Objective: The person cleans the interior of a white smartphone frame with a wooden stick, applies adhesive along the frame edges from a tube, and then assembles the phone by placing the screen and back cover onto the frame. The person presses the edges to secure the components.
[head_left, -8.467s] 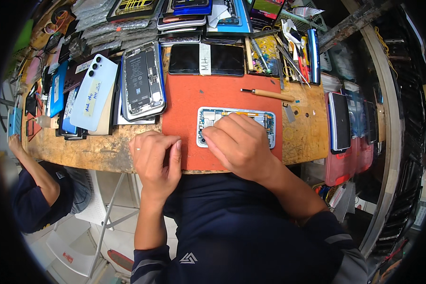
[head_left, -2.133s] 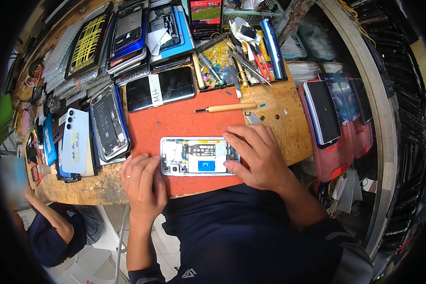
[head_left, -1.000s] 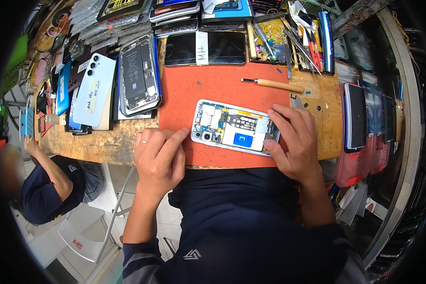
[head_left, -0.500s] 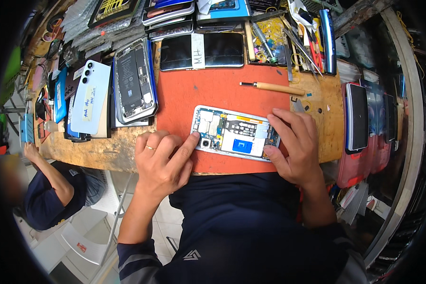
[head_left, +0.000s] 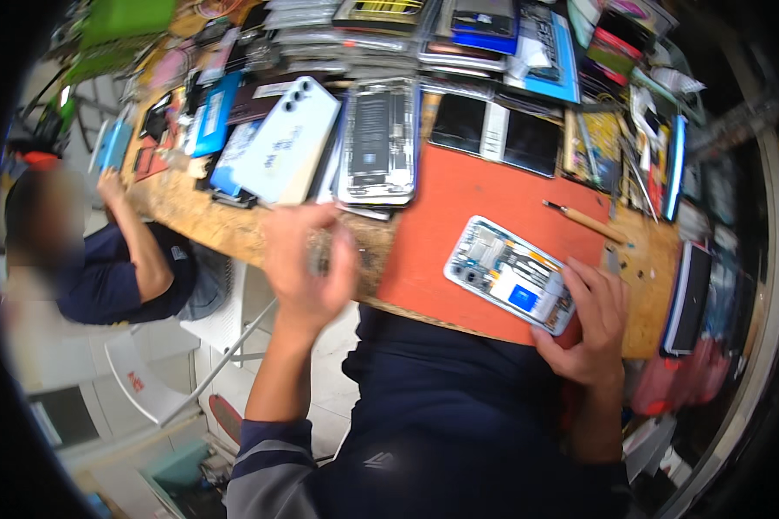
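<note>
An opened smartphone (head_left: 485, 251) lies tilted on the orange-red mat (head_left: 433, 186). Its circuit board, camera modules and a blue-marked battery are exposed. My right hand (head_left: 593, 333) grips the phone's right end, fingers along the far edge and thumb at the near corner. Away from the phone, my left hand (head_left: 312, 264) hangs over the bench's front edge, left of the mat. Motion smears its fingers, so whether they hold anything cannot be made out. A wooden-handled tool (head_left: 601, 227) rests beyond the phone, toward the right.
Left of the mat stand a white phone (head_left: 290, 143) and an opened phone with a dark battery (head_left: 374, 138). A taped black phone (head_left: 528, 143) lies at the back. Tools fill a tray (head_left: 593, 138) at back right. Another person (head_left: 130, 268) sits at the left.
My left hand has left the phone and moved left, toward the bench's front edge. My right hand stays on the phone. The whole view has swung leftward and blurred.
</note>
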A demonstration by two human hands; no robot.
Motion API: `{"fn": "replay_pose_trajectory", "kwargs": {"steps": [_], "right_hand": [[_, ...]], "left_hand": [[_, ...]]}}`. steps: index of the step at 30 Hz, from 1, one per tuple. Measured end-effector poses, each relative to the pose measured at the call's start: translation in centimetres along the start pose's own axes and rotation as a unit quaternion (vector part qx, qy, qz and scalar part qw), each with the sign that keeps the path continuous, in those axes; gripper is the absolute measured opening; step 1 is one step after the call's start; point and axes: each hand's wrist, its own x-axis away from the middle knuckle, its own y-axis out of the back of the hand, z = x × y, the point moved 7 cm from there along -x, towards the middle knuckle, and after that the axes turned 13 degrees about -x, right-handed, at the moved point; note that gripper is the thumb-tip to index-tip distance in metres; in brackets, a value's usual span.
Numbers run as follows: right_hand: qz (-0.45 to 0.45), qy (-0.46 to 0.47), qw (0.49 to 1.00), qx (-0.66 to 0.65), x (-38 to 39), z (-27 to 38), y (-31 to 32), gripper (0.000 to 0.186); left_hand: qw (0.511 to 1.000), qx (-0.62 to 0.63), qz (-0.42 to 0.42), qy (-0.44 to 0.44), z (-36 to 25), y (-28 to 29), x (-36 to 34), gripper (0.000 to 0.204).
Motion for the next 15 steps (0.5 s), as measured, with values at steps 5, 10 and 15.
{"fn": "replay_pose_trajectory", "kwargs": {"steps": [5,10,15], "right_hand": [[-0.032,-0.019,0.999,0.033,0.4,1.5,-1.4,0.076],[-0.041,-0.045,0.997,0.04,-0.6,2.8,-2.4,0.073],[-0.036,-0.054,0.992,-0.105,-1.9,3.0,-2.1,0.062]], "left_hand": [[0.958,-0.255,-0.002,0.134,10.0,5.0,-4.0,0.033],[0.959,-0.2,0.073,0.186,10.2,3.4,-3.7,0.021],[0.985,-0.165,-0.04,0.041,4.4,3.5,-1.5,0.016]]}}
